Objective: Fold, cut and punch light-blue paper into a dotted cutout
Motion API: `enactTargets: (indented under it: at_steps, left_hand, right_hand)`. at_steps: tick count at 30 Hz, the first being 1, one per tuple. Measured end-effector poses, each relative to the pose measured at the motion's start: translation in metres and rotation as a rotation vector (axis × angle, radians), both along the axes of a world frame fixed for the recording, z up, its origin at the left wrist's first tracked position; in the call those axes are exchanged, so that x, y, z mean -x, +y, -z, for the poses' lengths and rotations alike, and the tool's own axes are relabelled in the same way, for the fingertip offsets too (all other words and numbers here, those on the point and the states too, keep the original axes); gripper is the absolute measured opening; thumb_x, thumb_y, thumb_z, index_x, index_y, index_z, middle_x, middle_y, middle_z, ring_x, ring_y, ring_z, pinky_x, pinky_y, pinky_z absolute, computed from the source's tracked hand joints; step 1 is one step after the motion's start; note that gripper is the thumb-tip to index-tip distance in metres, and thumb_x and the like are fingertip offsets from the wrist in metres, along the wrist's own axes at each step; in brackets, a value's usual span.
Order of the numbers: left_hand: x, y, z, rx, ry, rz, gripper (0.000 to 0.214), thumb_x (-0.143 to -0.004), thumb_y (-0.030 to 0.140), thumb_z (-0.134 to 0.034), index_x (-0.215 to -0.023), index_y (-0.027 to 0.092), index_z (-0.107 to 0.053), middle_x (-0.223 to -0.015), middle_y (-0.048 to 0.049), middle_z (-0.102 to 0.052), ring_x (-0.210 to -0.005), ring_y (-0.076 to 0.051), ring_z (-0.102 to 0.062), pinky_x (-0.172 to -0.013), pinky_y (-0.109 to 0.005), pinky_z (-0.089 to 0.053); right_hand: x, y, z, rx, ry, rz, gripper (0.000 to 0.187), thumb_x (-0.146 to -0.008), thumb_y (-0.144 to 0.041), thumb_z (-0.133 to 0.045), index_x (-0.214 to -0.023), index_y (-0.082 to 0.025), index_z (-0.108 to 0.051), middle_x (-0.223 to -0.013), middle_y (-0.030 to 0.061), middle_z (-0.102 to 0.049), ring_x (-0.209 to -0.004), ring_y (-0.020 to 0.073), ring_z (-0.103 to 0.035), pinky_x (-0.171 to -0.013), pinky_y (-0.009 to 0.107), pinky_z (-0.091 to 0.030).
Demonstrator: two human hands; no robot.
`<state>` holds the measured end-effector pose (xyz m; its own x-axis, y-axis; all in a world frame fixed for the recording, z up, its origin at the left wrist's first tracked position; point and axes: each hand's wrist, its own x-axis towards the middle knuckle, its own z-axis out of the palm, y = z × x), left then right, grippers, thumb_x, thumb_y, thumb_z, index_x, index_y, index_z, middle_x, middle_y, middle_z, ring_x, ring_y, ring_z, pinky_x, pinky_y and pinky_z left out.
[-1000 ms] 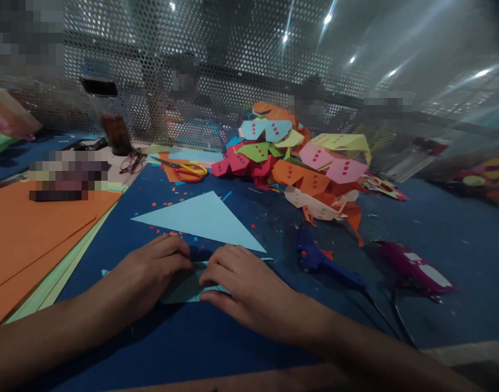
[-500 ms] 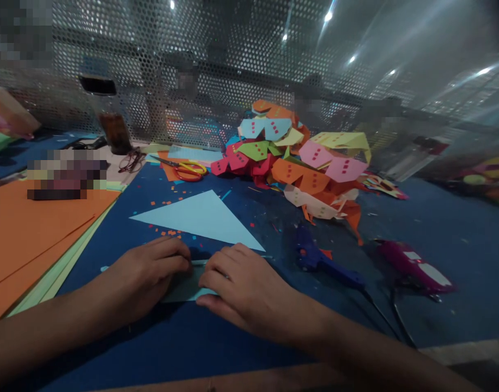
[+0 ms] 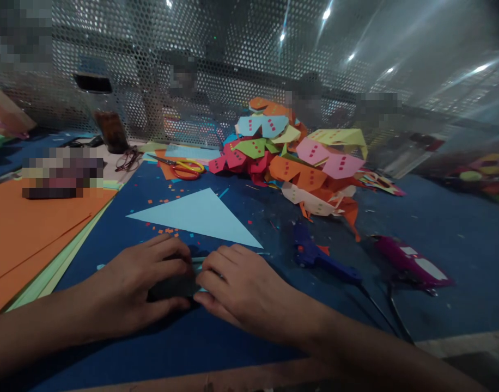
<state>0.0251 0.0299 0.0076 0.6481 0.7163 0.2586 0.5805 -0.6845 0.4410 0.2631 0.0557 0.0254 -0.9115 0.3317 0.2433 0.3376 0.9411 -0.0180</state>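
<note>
Both my hands rest on a folded light blue paper piece point(image 3: 176, 284) lying on the blue table cover point(image 3: 217, 348). My left hand point(image 3: 135, 283) presses down on its left part with curled fingers. My right hand point(image 3: 237, 286) pinches its right edge, fingers bent and together. Most of the piece is hidden under the two hands and in their shadow. Just beyond my fingertips lies a light blue paper triangle point(image 3: 200, 215), flat on the cover.
Orange sheets point(image 3: 24, 228) are stacked at the left. A pile of coloured folded paper shapes point(image 3: 298, 158) sits behind, with orange-handled scissors point(image 3: 184, 169) nearby. A blue glue gun point(image 3: 315, 253) and a purple one point(image 3: 413, 264) lie to the right. Perforated metal screen at the back.
My hands have drawn closer together over the folded blue piece, covering nearly all of it. The triangle has not moved.
</note>
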Motion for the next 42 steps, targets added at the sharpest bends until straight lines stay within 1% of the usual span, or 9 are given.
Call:
enactTargets:
  at_steps: [2, 7, 9, 15, 24, 29, 36, 39, 42]
  left_hand:
    - [0.000, 0.000, 0.001, -0.019, -0.002, -0.012, 0.011, -0.088, 0.025, -0.067, -0.098, 0.024, -0.066, -0.108, -0.0056, -0.064, -0.097, -0.022, -0.062, -0.083, -0.035, -0.051]
    - [-0.003, -0.001, 0.002, -0.046, -0.024, -0.016, 0.006, -0.089, 0.023, -0.065, -0.095, 0.023, -0.066, -0.104, -0.0045, -0.065, -0.095, -0.021, -0.063, -0.095, -0.040, -0.049]
    - [-0.004, -0.002, 0.001, -0.045, -0.018, -0.016, 0.004, -0.091, 0.022, -0.063, -0.093, 0.022, -0.065, -0.104, -0.0048, -0.064, -0.095, -0.021, -0.062, -0.094, -0.040, -0.048]
    - [-0.010, -0.002, 0.000, -0.054, -0.034, -0.023, 0.013, -0.095, 0.018, -0.054, -0.096, 0.021, -0.066, -0.102, -0.0064, -0.062, -0.095, -0.021, -0.058, -0.083, -0.036, -0.047]
    - [-0.012, -0.001, 0.003, -0.087, -0.043, -0.047, 0.015, -0.095, 0.015, -0.054, -0.089, 0.018, -0.066, -0.097, -0.0063, -0.063, -0.091, -0.021, -0.058, -0.085, -0.038, -0.047]
    - [-0.011, 0.000, 0.003, -0.087, -0.048, -0.042, 0.015, -0.096, 0.016, -0.052, -0.090, 0.018, -0.066, -0.098, -0.0063, -0.064, -0.091, -0.020, -0.059, -0.084, -0.036, -0.046]
    - [-0.009, -0.002, -0.001, -0.044, -0.061, -0.040, 0.023, -0.101, 0.020, -0.044, -0.094, 0.021, -0.066, -0.100, -0.0038, -0.064, -0.093, -0.019, -0.059, -0.086, -0.034, -0.045]
    - [-0.008, 0.000, 0.000, -0.048, -0.075, -0.034, 0.028, -0.103, 0.018, -0.041, -0.091, 0.020, -0.065, -0.097, -0.0029, -0.065, -0.090, -0.017, -0.059, -0.087, -0.033, -0.045]
    - [-0.008, 0.003, 0.004, -0.066, -0.099, -0.040, 0.024, -0.100, 0.014, -0.044, -0.092, 0.020, -0.066, -0.097, -0.0023, -0.065, -0.089, -0.016, -0.060, -0.087, -0.032, -0.045]
  right_hand:
    - [0.000, 0.000, 0.000, -0.017, 0.008, -0.004, 0.021, -0.102, -0.032, -0.052, -0.094, -0.016, -0.063, -0.095, 0.0073, -0.066, -0.087, 0.0214, -0.057, -0.074, 0.035, -0.041]
    - [0.001, -0.001, 0.000, -0.058, 0.026, -0.003, 0.023, -0.104, -0.025, -0.046, -0.090, -0.016, -0.063, -0.089, 0.0062, -0.066, -0.083, 0.0204, -0.057, -0.071, 0.034, -0.042]
    - [0.002, -0.001, 0.001, -0.066, 0.043, 0.005, 0.023, -0.103, -0.023, -0.045, -0.090, -0.016, -0.063, -0.089, 0.0063, -0.066, -0.082, 0.0204, -0.057, -0.071, 0.034, -0.043]
    - [0.003, 0.000, 0.006, -0.036, 0.071, 0.031, 0.023, -0.102, -0.023, -0.044, -0.090, -0.015, -0.062, -0.090, 0.0068, -0.065, -0.083, 0.0197, -0.056, -0.073, 0.033, -0.045]
    - [0.003, -0.002, 0.004, 0.038, 0.062, 0.060, 0.023, -0.102, -0.025, -0.043, -0.093, -0.015, -0.062, -0.093, 0.0079, -0.065, -0.087, 0.0206, -0.055, -0.077, 0.033, -0.044]
    - [0.004, -0.002, 0.004, 0.054, 0.053, 0.072, 0.021, -0.102, -0.031, -0.050, -0.095, -0.016, -0.062, -0.096, 0.0074, -0.065, -0.087, 0.0211, -0.054, -0.076, 0.034, -0.042]
    - [0.006, -0.004, 0.006, 0.223, 0.107, 0.159, 0.006, -0.095, -0.020, -0.057, -0.093, -0.016, -0.061, -0.094, 0.0050, -0.065, -0.089, 0.0193, -0.055, -0.078, 0.031, -0.041]
    - [0.008, -0.005, 0.005, 0.290, 0.127, 0.193, 0.006, -0.093, -0.019, -0.058, -0.088, -0.017, -0.059, -0.088, 0.0034, -0.065, -0.083, 0.0175, -0.055, -0.075, 0.030, -0.039]
    - [0.008, -0.005, 0.005, 0.325, 0.157, 0.220, 0.007, -0.092, -0.018, -0.057, -0.085, -0.018, -0.057, -0.083, 0.0019, -0.063, -0.078, 0.0159, -0.053, -0.071, 0.028, -0.036]
